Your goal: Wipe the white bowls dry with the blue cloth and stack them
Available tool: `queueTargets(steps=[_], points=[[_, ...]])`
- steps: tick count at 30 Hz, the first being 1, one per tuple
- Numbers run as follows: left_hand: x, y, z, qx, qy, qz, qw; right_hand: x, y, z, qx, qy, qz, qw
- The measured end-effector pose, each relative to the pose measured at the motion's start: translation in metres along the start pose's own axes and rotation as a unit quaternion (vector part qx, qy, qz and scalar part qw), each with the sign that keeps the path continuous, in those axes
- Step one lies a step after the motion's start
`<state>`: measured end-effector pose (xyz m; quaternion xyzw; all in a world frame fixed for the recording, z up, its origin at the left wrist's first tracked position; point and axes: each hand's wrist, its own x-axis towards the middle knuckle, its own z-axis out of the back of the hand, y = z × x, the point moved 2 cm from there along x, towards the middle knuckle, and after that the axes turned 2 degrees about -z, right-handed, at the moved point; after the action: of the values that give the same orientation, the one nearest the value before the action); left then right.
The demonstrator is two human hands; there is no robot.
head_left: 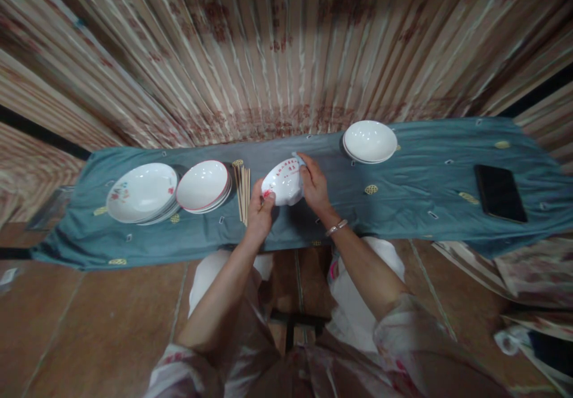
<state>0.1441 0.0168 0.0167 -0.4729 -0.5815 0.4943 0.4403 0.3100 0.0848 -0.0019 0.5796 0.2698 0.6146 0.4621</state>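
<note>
Over the middle of the table, a white bowl (282, 178) with red writing on its outside is tilted on its side. My left hand (259, 214) grips the lower left rim, thumb pressed on the outside near a red mark. At the upper right rim my right hand (314, 182) is closed on a small pale blue cloth (299, 158), which touches the bowl; most of the cloth is hidden by the fingers. Just left of my left hand lie several wooden chopsticks (244, 192), side by side.
On the blue-green tablecloth (416, 195) are a stack of red-rimmed bowls (203, 184), a stack of flowered plates (143, 190) at far left, stacked white bowls (370, 140) at back right, and a black tablet (500, 192) at right. A pleated curtain (286, 58) hangs behind.
</note>
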Motion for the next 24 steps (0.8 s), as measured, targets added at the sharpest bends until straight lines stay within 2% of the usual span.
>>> queueTargets(steps=[3,8,13,17,24], points=[[0.0,-0.001,-0.001,0.01,-0.006,-0.001,1.0,0.003,-0.004,0.0,0.022,-0.001,-0.013,1.0],[-0.001,0.002,-0.002,-0.01,-0.005,0.049,0.999,0.008,-0.027,-0.006,0.083,-0.003,-0.081,0.993],[-0.001,0.006,-0.002,-0.038,-0.029,0.082,0.995,0.005,-0.051,-0.02,0.17,-0.032,-0.172,0.97],[0.001,0.007,0.0,-0.06,-0.05,0.102,0.992,0.001,-0.056,-0.03,0.219,-0.045,-0.228,0.948],[0.002,0.007,0.005,-0.06,-0.045,0.104,0.992,-0.002,-0.055,-0.029,0.221,-0.094,-0.247,0.939]])
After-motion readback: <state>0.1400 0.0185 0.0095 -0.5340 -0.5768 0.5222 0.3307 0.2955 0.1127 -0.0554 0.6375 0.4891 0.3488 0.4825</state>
